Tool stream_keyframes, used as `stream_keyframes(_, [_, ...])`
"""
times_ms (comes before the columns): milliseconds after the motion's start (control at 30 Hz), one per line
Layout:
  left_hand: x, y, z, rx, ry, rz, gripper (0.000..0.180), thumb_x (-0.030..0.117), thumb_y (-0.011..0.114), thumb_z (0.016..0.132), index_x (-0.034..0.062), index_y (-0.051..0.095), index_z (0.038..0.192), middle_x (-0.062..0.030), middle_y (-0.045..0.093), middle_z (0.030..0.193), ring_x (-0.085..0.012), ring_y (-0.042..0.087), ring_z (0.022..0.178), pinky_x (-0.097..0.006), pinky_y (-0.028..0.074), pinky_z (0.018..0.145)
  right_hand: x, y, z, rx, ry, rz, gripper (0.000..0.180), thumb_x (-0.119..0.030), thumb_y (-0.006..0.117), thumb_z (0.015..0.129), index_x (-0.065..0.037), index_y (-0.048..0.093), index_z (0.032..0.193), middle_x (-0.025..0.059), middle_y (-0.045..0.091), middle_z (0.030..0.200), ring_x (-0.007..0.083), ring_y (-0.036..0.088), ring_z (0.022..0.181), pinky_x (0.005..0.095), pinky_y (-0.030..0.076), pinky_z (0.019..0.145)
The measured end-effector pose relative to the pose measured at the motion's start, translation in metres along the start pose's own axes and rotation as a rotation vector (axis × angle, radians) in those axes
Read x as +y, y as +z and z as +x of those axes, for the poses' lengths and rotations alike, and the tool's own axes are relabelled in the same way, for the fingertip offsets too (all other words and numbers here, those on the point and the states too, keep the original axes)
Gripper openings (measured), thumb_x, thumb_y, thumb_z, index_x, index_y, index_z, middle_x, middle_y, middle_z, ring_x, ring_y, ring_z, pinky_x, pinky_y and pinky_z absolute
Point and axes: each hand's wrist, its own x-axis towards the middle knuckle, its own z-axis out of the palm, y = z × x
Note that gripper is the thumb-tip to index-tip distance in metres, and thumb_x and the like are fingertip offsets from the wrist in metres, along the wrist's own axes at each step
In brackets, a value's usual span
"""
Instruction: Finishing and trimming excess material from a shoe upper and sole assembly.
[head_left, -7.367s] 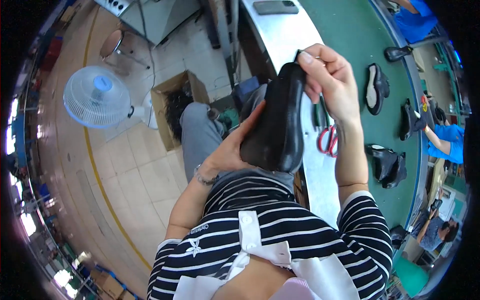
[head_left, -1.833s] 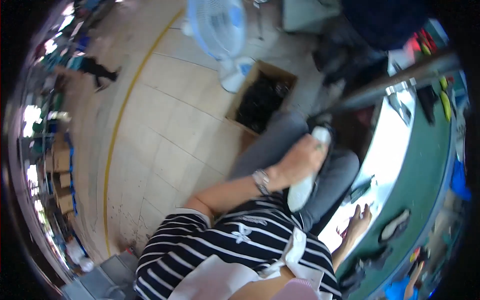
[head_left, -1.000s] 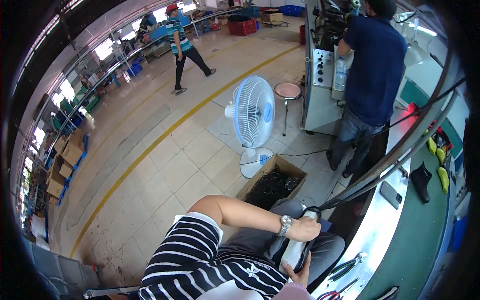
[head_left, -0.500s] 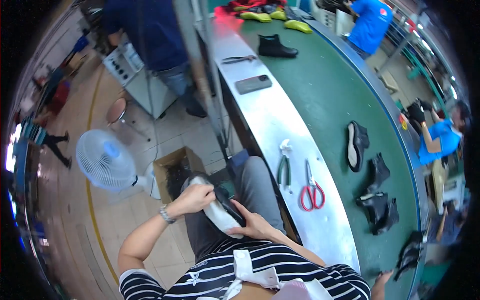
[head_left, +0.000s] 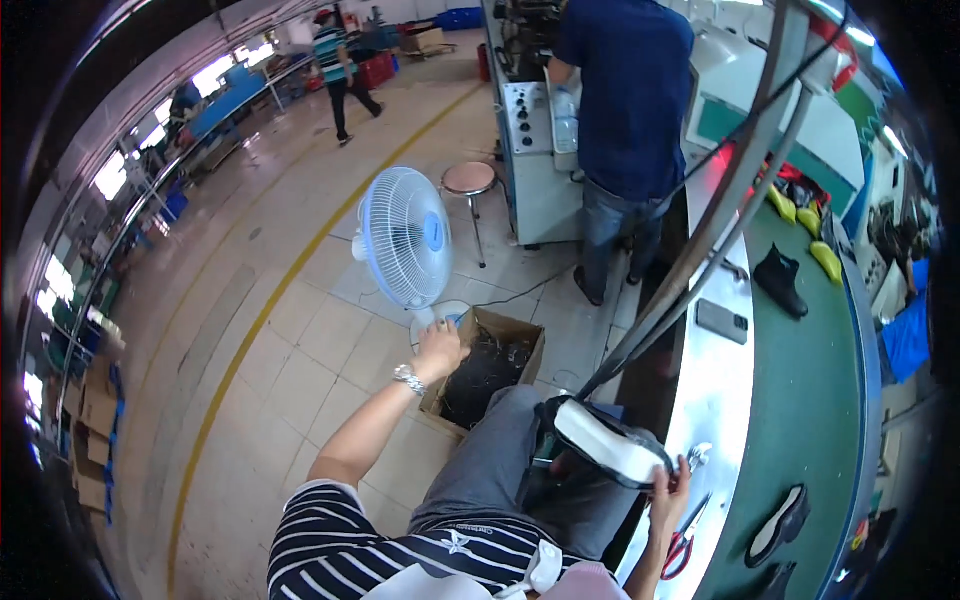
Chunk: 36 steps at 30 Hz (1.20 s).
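Observation:
My right hand (head_left: 670, 495) grips one end of a black shoe (head_left: 645, 480), its white sole (head_left: 610, 442) turned up, above my right thigh and beside the metal bench edge. My left hand (head_left: 440, 352), with a metal-band watch (head_left: 408, 378) at the wrist, is apart from the shoe. It hovers at the near left rim of a cardboard box (head_left: 532, 362) full of dark scraps. Its fingers are bent together; whatever they may hold is too small to make out. Red-handled scissors (head_left: 678, 556) lie on the bench by my right forearm.
A blue-white fan (head_left: 405, 238) stands just beyond my left hand. Metal posts (head_left: 690, 290) rise by the bench. A phone (head_left: 722, 321) lies on its metal edge; black boots (head_left: 780, 282) rest on the green surface (head_left: 815, 400). A person in dark blue (head_left: 630, 100) stands ahead, near a stool (head_left: 468, 180).
My left hand has let go of the shoe and moved away to the box. The shoe has shifted right in my right hand. The view has turned left.

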Motion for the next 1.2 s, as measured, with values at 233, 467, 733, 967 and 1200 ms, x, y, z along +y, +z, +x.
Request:
stream_keyframes(233, [0.144, -0.039, 0.019, -0.176, 0.522, -0.789, 0.064, 0.043, 0.061, 0.088, -0.007, 0.051, 0.126, -0.0253, 0.05, 0.132, -0.0381, 0.05, 0.12, -0.042, 0.04, 0.102, 0.047, -0.01, 0.044, 0.37, -0.262, -0.936, 0.065, -0.025, 0.07, 0.082, 0.002, 0.044, 0.135, 0.0258, 0.051, 0.122, 0.0385, 0.053, 0.108, 0.0427, 0.045, 0.09])
stream_keyframes(467, [0.239, -0.023, 0.036, -0.411, 0.748, -0.862, 0.065, 0.043, 0.063, 0.086, -0.0006, 0.05, 0.133, -0.0238, 0.054, 0.129, -0.036, 0.055, 0.115, -0.04, 0.043, 0.098, 0.068, -0.007, 0.042, 0.315, -0.156, -0.893, 0.061, -0.013, 0.061, 0.083, 0.001, 0.041, 0.138, 0.027, 0.054, 0.113, 0.0404, 0.053, 0.102, 0.045, 0.043, 0.089])
stream_keyframes(733, [0.265, -0.005, 0.04, -0.007, 0.705, -0.511, 0.023, 0.022, 0.045, 0.093, 0.0053, 0.058, 0.084, -0.018, 0.065, 0.079, -0.0335, 0.065, 0.074, -0.044, 0.052, 0.064, -0.007, -0.052, 0.023, 0.124, 0.333, 0.382, 0.049, -0.018, 0.064, 0.089, -0.008, 0.049, 0.135, -0.002, 0.062, 0.089, 0.0084, 0.057, 0.077, 0.0224, 0.041, 0.068])
stream_keyframes(967, [0.269, -0.027, 0.037, -0.095, 0.438, -0.657, 0.034, 0.033, 0.051, 0.093, 0.0012, 0.061, 0.087, -0.0192, 0.067, 0.08, -0.037, 0.065, 0.078, -0.048, 0.05, 0.068, -0.122, -0.03, 0.008, -0.483, 0.274, 0.05, 0.063, -0.007, 0.056, 0.092, -0.006, 0.028, 0.148, 0.0077, 0.067, 0.101, 0.0156, 0.06, 0.098, 0.0285, 0.042, 0.09])
stream_keyframes(1200, [0.256, -0.041, -0.047, -0.053, 0.696, -0.597, 0.098, 0.026, 0.084, 0.063, -0.0159, 0.031, 0.134, -0.0298, 0.049, 0.128, -0.038, 0.047, 0.122, -0.041, 0.034, 0.106, -0.129, -0.02, 0.056, -0.832, 0.143, -0.442, 0.062, -0.008, 0.056, 0.093, -0.004, 0.027, 0.147, 0.0066, 0.063, 0.098, 0.0147, 0.061, 0.096, 0.0291, 0.046, 0.09])
